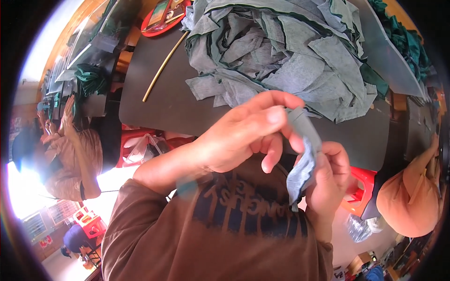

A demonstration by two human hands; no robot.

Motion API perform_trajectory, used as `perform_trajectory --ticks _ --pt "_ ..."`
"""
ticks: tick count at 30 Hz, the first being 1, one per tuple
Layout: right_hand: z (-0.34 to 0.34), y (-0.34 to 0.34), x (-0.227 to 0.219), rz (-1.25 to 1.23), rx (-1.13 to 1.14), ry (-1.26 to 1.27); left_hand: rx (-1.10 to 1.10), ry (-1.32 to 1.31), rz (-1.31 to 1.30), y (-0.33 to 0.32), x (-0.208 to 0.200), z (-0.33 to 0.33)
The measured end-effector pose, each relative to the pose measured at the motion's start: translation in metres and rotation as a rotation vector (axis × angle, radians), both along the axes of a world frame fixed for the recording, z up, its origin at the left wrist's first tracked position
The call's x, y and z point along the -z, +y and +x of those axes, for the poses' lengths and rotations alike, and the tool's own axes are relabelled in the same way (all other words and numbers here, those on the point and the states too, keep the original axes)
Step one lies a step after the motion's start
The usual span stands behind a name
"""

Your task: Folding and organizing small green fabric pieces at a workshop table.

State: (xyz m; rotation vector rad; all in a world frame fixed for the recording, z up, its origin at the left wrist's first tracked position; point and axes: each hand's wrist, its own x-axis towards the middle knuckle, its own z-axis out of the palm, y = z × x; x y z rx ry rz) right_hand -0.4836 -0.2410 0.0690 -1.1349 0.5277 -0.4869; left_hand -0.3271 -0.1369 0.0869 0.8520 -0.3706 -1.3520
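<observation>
A small grey-blue strip of cloth is held up between my hands in front of my chest, near the table's front edge. My left hand pinches its upper end between thumb and fingers, with the lower fingers curled loosely. Lower down, my right hand grips the strip's side with thumb and fingers; the strip's crumpled end hangs past them. Just beyond both hands, a big heap of grey cloth pieces with dark green edges lies on the dark table.
A thin yellow stick lies left of the heap, below a red tray holding small items. Co-workers sit at left and right. A red stool stands at my right. Dark green cloth lies at far right.
</observation>
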Motion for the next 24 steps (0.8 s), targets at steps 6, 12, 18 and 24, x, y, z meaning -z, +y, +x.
perform_trajectory --ticks 6,12,18,24 --pt "0.001 0.003 0.004 -0.086 0.132 0.027 0.110 -0.264 -0.079 0.016 0.021 -0.016" --pt "0.006 0.009 0.006 -0.355 0.090 -0.077 -0.125 -0.527 -0.074 0.004 0.032 -0.029" --pt "0.003 0.007 0.005 -0.158 0.122 -0.027 0.016 -0.343 -0.030 0.008 0.019 -0.016" --pt "0.010 0.002 0.011 -0.690 0.359 -0.055 0.024 -0.191 -0.053 0.006 0.017 -0.013"
